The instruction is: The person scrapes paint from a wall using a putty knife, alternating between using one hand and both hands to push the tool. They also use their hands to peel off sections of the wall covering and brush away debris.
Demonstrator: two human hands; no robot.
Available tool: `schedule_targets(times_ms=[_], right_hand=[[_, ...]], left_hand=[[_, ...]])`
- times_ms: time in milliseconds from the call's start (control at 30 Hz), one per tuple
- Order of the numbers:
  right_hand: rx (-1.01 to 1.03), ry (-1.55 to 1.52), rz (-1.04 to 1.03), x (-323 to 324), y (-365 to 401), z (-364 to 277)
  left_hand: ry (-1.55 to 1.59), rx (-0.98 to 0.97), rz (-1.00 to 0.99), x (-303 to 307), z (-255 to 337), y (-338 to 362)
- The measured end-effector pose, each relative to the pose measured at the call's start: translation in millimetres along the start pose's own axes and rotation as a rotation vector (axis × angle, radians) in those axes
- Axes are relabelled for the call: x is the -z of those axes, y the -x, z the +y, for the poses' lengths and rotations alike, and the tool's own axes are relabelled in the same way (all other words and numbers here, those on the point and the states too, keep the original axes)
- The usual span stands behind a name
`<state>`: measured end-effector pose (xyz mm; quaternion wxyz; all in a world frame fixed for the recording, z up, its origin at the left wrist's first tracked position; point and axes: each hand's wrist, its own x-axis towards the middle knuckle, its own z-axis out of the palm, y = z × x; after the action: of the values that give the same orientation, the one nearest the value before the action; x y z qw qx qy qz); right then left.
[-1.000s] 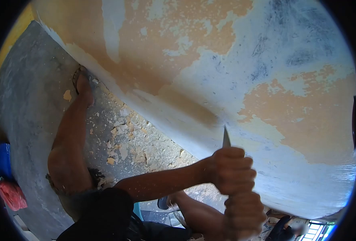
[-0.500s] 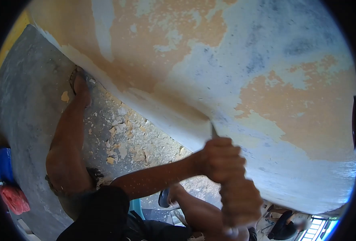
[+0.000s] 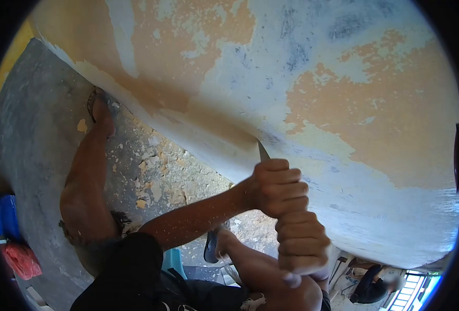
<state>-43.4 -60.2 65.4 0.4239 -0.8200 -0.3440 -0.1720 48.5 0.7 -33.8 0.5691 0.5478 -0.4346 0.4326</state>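
Observation:
My left hand (image 3: 280, 187) is closed around the handle of a scraper, whose narrow metal blade (image 3: 263, 151) sticks out above the fist. Its tip meets the wall (image 3: 312, 171), where the coating is partly stripped and peach patches show beside whitish, grey-smudged areas. Directly below, my right hand (image 3: 303, 242) is also wrapped round the handle, the two fists stacked and touching. Both hands hide the handle itself. Pale flecks dot my left forearm.
Paint flakes and rubble (image 3: 172, 176) litter the grey floor (image 3: 43, 119) along the wall's foot. A blue bag (image 3: 2, 215) and a red plastic bag (image 3: 21, 259) lie at left. A teal stool (image 3: 173, 260) shows below me. Another person (image 3: 369, 285) is at lower right.
The whole view has shifted, so wall and hands appear farther left and higher. Both hands keep their grip, and the blade tip stays near the same spot on the wall.

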Motion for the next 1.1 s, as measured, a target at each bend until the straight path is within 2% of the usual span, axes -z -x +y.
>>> schedule_targets(times_ms=[67, 167, 200, 300, 367, 433, 467, 500, 567, 600, 633, 700, 767, 833, 867, 900, 967, 1000, 1067, 1100], right_hand=[[-0.025, -0.103, -0.005, -1.3, -1.3, 5.4], [-0.131, 0.18, 0.098, -16.9, -0.2, -0.7], [-0.131, 0.189, 0.104, -15.4, -0.8, -1.9], [0.217, -0.087, 0.091, -17.0, -12.9, 9.3], [0.296, -0.115, 0.127, -22.6, -10.4, 13.8], [0.092, 0.096, -0.094, -12.1, -11.0, 6.1], [0.088, -0.01, -0.06, -10.1, -4.3, 14.9], [0.091, -0.008, -0.057, -10.2, -1.9, 11.0], [0.124, -0.116, 0.092, -18.2, -3.3, 1.4], [0.029, -0.023, 0.149, -25.1, -0.5, -0.4], [0.017, -0.029, 0.145, -22.8, 2.8, 14.9], [0.264, -0.154, -0.058, -14.1, 8.2, 56.0], [0.243, -0.137, -0.009, -15.2, -4.1, 29.4], [0.112, -0.11, -0.147, -9.4, 3.6, 15.9], [0.051, 0.071, -0.013, -26.3, 5.5, 22.3], [0.199, -0.009, -0.153, -16.1, 14.7, 54.2], [0.152, -0.121, 0.173, -40.7, -2.4, 35.1], [0.154, -0.131, 0.174, -38.4, -3.5, 31.3], [0.285, -0.15, -0.048, -29.1, -4.1, 31.3], [0.263, -0.156, -0.051, -31.0, -1.1, 30.4]], left_hand=[[0.027, -0.001, 0.024, 2.6, 6.4, -5.4], [-0.042, -0.018, 0.037, -2.5, -13.6, 2.5], [-0.108, 0.008, -0.057, 2.5, -14.3, 8.0], [-0.021, 0.018, 0.016, 8.1, 0.3, 2.7], [-0.023, -0.003, 0.042, 3.8, -1.7, 1.3], [-0.033, -0.053, 0.017, 1.0, -12.8, 2.8], [-0.084, -0.019, -0.064, 7.2, -9.9, 5.7], [-0.083, -0.024, -0.065, 6.5, -3.7, 4.3], [-0.025, -0.011, 0.048, 5.2, 7.8, 0.5], [0.003, 0.006, 0.018, 7.0, 1.9, 1.2], [0.001, 0.02, 0.018, 8.2, -4.4, 8.7], [-0.14, 0.027, -0.064, 9.6, -22.0, 22.6], [-0.138, 0.059, -0.082, 13.5, -11.8, 24.4], [-0.083, 0.004, 0.048, 5.4, -8.5, 19.6], [-0.065, 0.025, 0.071, 4.1, -22.1, 24.2], [-0.127, 0.042, -0.054, 7.4, -28.8, 33.4], [-0.141, 0.056, -0.077, 17.4, -19.7, 35.9], [-0.15, 0.058, -0.083, 17.0, -13.9, 35.5], [-0.08, -0.014, 0.036, 10.5, -9.6, 23.8], [-0.075, 0.008, 0.036, 12.0, -9.3, 28.1]])
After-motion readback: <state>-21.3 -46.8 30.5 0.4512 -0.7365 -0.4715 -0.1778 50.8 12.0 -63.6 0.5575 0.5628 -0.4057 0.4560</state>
